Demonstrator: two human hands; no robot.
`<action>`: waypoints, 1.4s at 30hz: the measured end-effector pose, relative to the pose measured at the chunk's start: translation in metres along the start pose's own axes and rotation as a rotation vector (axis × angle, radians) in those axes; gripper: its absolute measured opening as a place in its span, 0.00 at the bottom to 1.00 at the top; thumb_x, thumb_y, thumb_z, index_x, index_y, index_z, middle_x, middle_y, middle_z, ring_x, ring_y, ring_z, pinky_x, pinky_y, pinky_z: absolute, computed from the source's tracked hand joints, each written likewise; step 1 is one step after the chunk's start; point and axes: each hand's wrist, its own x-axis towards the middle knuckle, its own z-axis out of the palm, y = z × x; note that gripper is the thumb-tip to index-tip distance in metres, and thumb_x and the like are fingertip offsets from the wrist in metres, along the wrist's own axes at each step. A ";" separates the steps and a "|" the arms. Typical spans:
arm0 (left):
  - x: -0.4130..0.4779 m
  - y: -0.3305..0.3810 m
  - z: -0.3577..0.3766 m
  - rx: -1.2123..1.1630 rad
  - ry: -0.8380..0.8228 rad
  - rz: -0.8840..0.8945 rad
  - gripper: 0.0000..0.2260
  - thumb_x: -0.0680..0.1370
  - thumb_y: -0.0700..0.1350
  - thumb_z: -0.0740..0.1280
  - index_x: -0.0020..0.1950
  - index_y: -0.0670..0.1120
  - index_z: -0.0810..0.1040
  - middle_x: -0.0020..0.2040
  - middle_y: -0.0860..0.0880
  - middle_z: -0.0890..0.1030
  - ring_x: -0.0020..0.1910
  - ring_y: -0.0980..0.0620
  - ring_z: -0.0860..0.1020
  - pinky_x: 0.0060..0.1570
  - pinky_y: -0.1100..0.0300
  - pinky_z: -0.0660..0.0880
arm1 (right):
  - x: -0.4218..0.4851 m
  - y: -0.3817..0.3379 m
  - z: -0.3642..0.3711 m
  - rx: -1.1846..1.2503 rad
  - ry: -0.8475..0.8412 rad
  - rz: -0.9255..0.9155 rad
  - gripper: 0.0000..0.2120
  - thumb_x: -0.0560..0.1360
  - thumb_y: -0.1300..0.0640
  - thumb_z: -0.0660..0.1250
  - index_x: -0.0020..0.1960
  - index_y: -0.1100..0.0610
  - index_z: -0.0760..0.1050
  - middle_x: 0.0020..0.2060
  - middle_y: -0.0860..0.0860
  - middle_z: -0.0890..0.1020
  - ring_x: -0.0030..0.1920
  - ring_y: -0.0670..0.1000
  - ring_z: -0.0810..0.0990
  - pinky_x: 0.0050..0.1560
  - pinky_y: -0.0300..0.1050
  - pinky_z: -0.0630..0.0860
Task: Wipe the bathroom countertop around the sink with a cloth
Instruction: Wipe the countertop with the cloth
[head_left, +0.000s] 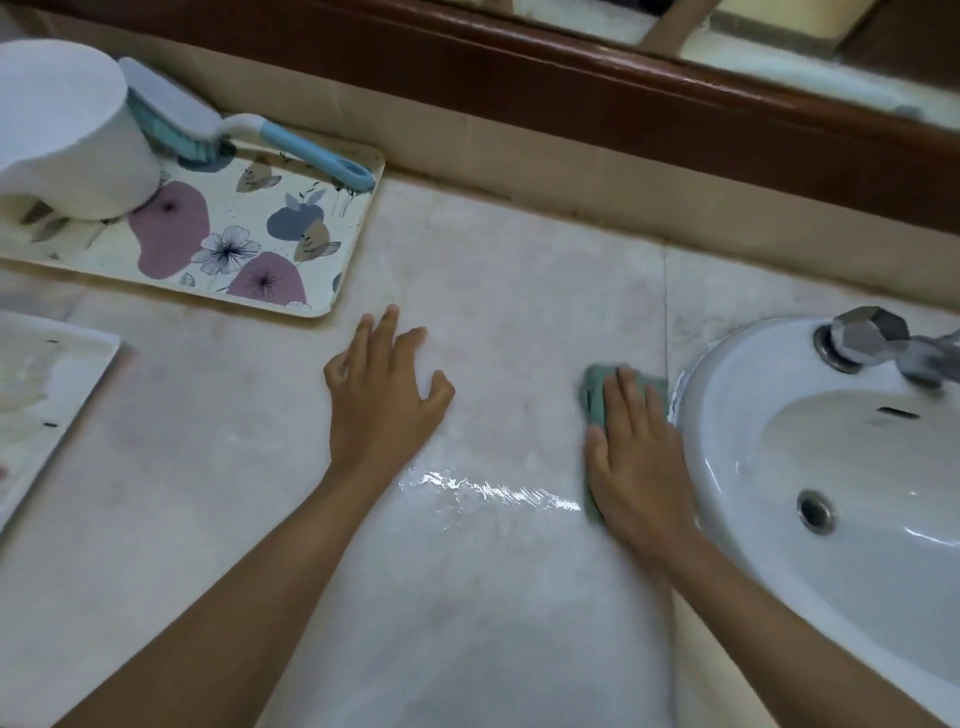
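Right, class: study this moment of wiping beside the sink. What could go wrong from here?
1. The left hand leans on the countertop close to a wet streak; it could slip.
2. The right hand presses the cloth flat beside the sink rim; a sideways stroke might bump it or push water in.

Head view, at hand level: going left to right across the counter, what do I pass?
White tray → left hand → wet streak → right hand, flat on the cloth → sink.
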 end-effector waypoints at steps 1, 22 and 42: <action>0.000 0.000 0.000 -0.016 -0.004 0.002 0.24 0.73 0.56 0.60 0.68 0.51 0.73 0.77 0.50 0.63 0.77 0.49 0.57 0.66 0.49 0.56 | 0.021 -0.011 0.002 0.007 0.012 0.086 0.32 0.77 0.45 0.40 0.78 0.56 0.52 0.78 0.52 0.52 0.77 0.57 0.51 0.75 0.52 0.52; -0.109 -0.122 -0.074 0.052 0.036 -0.246 0.22 0.74 0.56 0.56 0.65 0.51 0.74 0.75 0.50 0.65 0.74 0.46 0.62 0.62 0.43 0.64 | 0.134 -0.111 0.017 0.013 0.000 0.000 0.28 0.82 0.47 0.46 0.78 0.56 0.49 0.78 0.53 0.50 0.77 0.61 0.49 0.74 0.59 0.53; -0.108 -0.120 -0.073 0.140 0.014 -0.260 0.21 0.74 0.54 0.58 0.65 0.50 0.73 0.76 0.49 0.64 0.74 0.45 0.63 0.62 0.45 0.64 | 0.186 -0.103 0.011 -0.001 -0.015 0.057 0.28 0.82 0.47 0.46 0.78 0.57 0.49 0.78 0.55 0.51 0.76 0.62 0.51 0.74 0.58 0.52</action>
